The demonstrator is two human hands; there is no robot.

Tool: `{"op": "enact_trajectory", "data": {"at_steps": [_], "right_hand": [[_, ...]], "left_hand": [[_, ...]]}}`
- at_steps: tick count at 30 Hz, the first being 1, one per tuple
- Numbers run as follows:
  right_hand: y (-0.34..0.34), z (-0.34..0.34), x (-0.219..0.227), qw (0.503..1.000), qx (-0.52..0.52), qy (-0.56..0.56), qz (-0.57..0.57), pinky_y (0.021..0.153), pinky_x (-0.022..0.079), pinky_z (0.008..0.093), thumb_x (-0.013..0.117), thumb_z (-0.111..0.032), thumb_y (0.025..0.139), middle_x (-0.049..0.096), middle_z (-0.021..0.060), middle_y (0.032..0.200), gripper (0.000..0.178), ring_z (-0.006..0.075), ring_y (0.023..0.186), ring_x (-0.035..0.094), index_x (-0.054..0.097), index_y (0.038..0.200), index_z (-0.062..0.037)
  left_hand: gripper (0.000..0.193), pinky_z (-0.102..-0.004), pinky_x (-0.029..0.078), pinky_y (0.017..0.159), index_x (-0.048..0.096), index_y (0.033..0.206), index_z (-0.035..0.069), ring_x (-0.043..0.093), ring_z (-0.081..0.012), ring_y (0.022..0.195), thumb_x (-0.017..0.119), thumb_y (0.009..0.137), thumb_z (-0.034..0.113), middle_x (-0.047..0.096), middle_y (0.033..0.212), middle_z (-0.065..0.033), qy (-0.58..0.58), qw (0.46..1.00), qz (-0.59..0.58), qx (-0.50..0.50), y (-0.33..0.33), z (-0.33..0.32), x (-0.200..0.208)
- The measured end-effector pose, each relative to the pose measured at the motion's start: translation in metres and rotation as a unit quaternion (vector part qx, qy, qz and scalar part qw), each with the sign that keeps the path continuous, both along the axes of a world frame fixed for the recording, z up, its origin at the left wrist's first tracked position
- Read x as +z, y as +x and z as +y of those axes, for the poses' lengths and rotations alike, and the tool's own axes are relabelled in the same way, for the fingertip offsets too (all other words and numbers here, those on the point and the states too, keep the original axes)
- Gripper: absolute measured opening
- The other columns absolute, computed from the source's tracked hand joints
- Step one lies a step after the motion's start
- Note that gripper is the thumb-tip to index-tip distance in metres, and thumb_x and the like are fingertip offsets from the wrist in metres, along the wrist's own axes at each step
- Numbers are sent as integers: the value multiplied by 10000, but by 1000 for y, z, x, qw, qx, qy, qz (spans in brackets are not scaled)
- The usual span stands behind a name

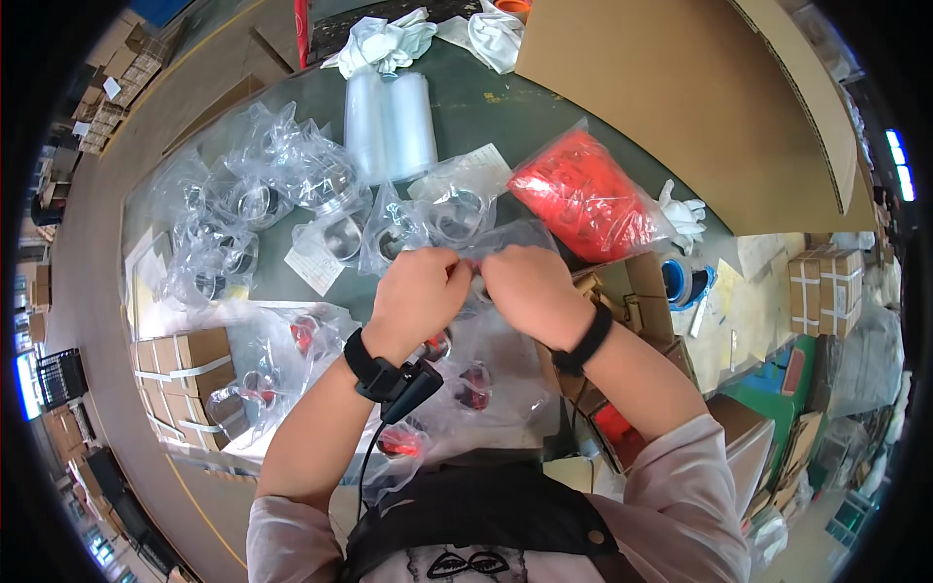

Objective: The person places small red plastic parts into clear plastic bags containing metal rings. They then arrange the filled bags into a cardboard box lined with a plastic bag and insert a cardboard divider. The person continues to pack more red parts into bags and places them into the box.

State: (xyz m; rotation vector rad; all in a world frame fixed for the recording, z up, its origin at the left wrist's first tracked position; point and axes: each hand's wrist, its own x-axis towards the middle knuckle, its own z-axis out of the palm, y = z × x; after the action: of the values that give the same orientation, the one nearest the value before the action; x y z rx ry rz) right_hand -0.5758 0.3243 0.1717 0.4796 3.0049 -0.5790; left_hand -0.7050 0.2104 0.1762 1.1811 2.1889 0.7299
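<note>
My left hand [418, 291] and my right hand [535, 293] meet over the middle of the table, fingers closed in a pinch. Between and behind them shows a thin clear plastic bag [520, 235], gripped at its edge by both. What lies inside it is mostly hidden by my hands. Just beyond are bagged round metal parts [455, 216] with a paper slip [481, 167] on top. Under my wrists lie more clear bags holding metal parts with red pieces [474, 386].
Many bagged metal rings [258, 202] crowd the left. At the back are rolls of clear bags [391, 126] and white gloves [387, 41]. A bag of red pieces [593, 194], a large cardboard sheet [680, 97] and an open carton [646, 291] stand right. Strapped cartons [185, 374] sit left.
</note>
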Motion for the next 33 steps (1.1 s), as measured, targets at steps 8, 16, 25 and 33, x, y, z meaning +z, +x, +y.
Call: {"op": "enact_trajectory", "data": {"at_steps": [8, 16, 25, 33], "right_hand": [[15, 35, 49, 991, -39, -124, -25, 689, 514, 441, 677, -208, 794, 673, 132, 751, 147, 330, 752, 662, 702, 843, -71], [-14, 6, 0, 980, 169, 46, -98, 592, 531, 392, 606, -109, 731, 665, 146, 727, 107, 304, 711, 679, 692, 732, -45], [-12, 25, -9, 984, 171, -4, -51, 673, 559, 426, 618, -68, 725, 661, 174, 811, 81, 323, 800, 686, 678, 741, -16], [-6, 23, -37, 967, 248, 28, -52, 707, 555, 427, 603, -57, 739, 675, 139, 837, 119, 308, 830, 690, 689, 804, -9]], "left_hand": [[212, -360, 422, 536, 689, 1000, 18, 517, -231, 508, 685, 875, 190, 564, 572, -100, 64, 993, -57, 87, -25, -18, 19], [302, -365, 516, 646, 661, 1114, 74, 627, -265, 698, 708, 820, 124, 621, 1001, -91, 117, 981, 151, 29, -35, 3, 3], [216, -402, 539, 667, 674, 1049, 113, 666, -302, 795, 692, 837, 148, 638, 1030, -69, 66, 976, 207, 8, -44, 13, -14], [191, -414, 539, 662, 674, 1022, 113, 665, -324, 783, 686, 835, 154, 657, 949, -84, 65, 974, 212, 48, -40, 21, -9]]}}
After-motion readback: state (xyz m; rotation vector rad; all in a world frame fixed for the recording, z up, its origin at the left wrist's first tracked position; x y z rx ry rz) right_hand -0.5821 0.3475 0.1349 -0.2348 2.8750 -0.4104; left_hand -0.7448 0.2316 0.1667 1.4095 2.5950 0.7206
